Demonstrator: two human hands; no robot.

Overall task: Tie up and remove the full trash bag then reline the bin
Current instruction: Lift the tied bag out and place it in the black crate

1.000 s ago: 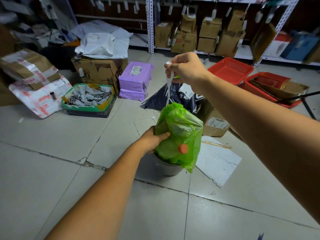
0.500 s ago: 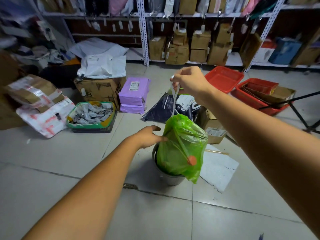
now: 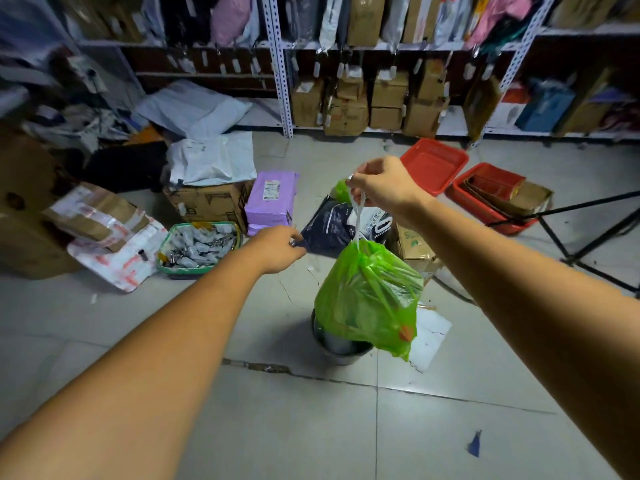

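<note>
Gripping drawstring (image 3: 356, 216): right hand (image 3: 382, 183) | left hand (image 3: 277, 249) loose, empty | risk: green bag (image 3: 367, 299) snagging bin (image 3: 341, 346), tearing

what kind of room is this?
Likely a parcel stockroom: metal shelving holding tagged cardboard boxes, a purple mailer stack and taped parcels lying on the tiled floor.

Full green trash bag (image 3: 367, 299) (white drawstring (image 3: 358, 216) pulled taut) hangs over the small grey bin (image 3: 341, 349)
</note>
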